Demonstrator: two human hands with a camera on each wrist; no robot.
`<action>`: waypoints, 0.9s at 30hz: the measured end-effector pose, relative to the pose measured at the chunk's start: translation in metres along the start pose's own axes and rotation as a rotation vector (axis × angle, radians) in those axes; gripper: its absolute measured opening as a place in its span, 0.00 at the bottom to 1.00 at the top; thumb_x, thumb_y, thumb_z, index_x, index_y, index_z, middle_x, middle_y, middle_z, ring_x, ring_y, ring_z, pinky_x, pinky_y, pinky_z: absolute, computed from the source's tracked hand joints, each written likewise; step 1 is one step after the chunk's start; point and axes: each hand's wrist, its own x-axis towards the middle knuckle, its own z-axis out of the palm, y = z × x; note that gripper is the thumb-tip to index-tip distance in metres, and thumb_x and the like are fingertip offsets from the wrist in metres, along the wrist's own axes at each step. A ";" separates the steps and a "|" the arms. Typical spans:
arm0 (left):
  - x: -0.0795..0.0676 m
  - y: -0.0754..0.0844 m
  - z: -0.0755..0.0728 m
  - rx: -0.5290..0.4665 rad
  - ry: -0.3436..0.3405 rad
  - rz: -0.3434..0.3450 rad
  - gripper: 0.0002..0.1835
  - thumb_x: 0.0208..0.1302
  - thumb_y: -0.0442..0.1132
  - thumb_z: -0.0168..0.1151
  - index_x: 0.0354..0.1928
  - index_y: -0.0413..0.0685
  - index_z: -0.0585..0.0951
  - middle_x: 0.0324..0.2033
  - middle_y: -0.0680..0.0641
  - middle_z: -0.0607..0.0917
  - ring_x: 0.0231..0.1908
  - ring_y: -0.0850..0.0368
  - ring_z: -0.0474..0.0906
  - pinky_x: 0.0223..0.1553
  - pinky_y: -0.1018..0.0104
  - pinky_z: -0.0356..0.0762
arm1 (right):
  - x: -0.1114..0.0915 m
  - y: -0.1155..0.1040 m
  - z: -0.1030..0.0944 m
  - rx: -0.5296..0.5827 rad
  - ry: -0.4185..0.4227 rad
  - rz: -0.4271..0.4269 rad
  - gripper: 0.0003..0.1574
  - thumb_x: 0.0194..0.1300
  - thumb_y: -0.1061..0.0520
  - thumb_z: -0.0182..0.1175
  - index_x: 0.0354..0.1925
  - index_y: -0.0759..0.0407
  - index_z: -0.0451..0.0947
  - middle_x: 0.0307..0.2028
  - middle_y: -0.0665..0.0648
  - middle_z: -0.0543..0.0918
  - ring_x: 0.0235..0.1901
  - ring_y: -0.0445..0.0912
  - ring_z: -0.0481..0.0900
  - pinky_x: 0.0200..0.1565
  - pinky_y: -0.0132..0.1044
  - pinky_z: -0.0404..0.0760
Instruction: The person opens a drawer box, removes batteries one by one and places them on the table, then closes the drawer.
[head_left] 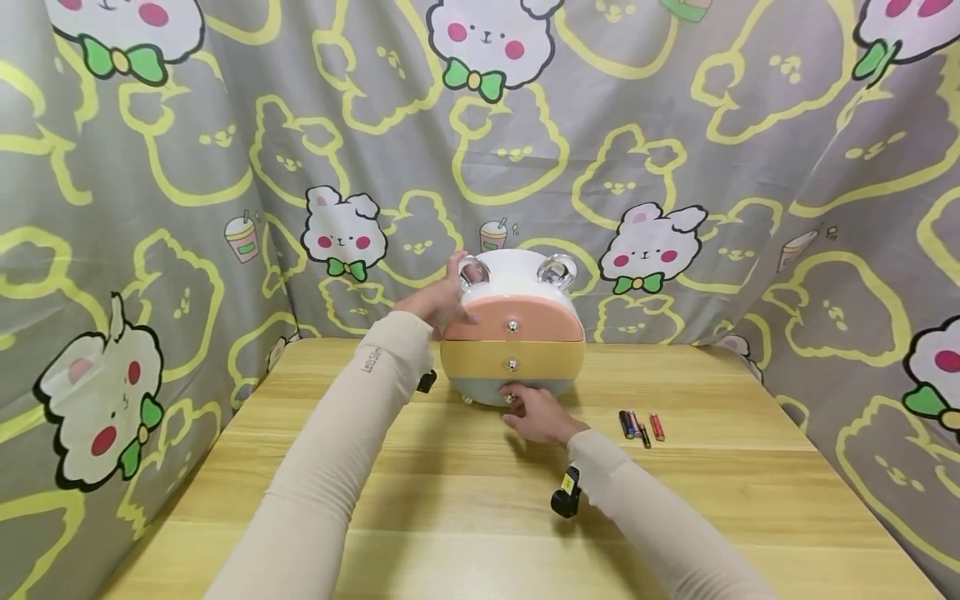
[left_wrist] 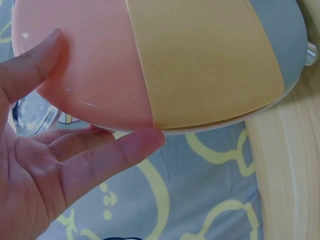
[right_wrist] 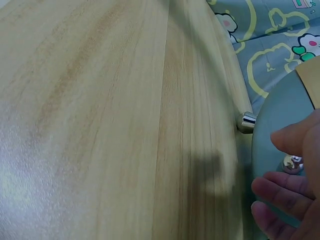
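A round drawer box point(head_left: 517, 358) stands on the wooden table, its coral, yellow and grey-blue drawers closed. Clear ear shapes point(head_left: 557, 272) top it, and each drawer bears a small shiny knob. My left hand point(head_left: 442, 300) holds its upper left side, thumb on the coral front point(left_wrist: 95, 65) and the other fingers along the side edge, partly behind it. Down at the grey-blue drawer point(right_wrist: 275, 110), the fingers of my right hand point(head_left: 542, 414) are spread around the bottom knob point(right_wrist: 292, 163). In the right wrist view the knob shows in the gap between thumb and fingers.
Several small batteries point(head_left: 634, 427) lie on the table right of the box, with a red one point(head_left: 657, 427) slightly apart. Patterned grey curtain point(head_left: 420, 150) surrounds the table point(head_left: 465, 533) behind and at both sides. A black camera point(head_left: 567, 492) hangs under my right wrist.
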 end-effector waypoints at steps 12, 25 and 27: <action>0.000 0.002 0.002 -0.041 0.006 -0.016 0.64 0.57 0.31 0.70 0.70 0.73 0.26 0.60 0.29 0.64 0.43 0.34 0.76 0.29 0.41 0.81 | -0.003 0.002 0.000 -0.005 0.005 -0.009 0.22 0.63 0.60 0.64 0.56 0.57 0.76 0.42 0.59 0.84 0.41 0.47 0.82 0.46 0.43 0.80; -0.001 -0.003 -0.001 0.004 0.002 0.007 0.65 0.56 0.33 0.71 0.70 0.74 0.25 0.54 0.25 0.68 0.34 0.35 0.79 0.27 0.44 0.82 | -0.022 -0.009 0.000 -0.030 -0.039 -0.138 0.21 0.64 0.61 0.63 0.55 0.61 0.75 0.40 0.60 0.85 0.39 0.46 0.83 0.43 0.41 0.81; -0.001 -0.001 -0.001 0.006 0.002 0.006 0.65 0.56 0.34 0.71 0.70 0.74 0.25 0.54 0.25 0.68 0.36 0.36 0.79 0.27 0.44 0.82 | -0.025 -0.009 -0.001 -0.041 -0.034 -0.162 0.21 0.63 0.61 0.63 0.54 0.62 0.76 0.40 0.61 0.85 0.38 0.46 0.83 0.43 0.40 0.81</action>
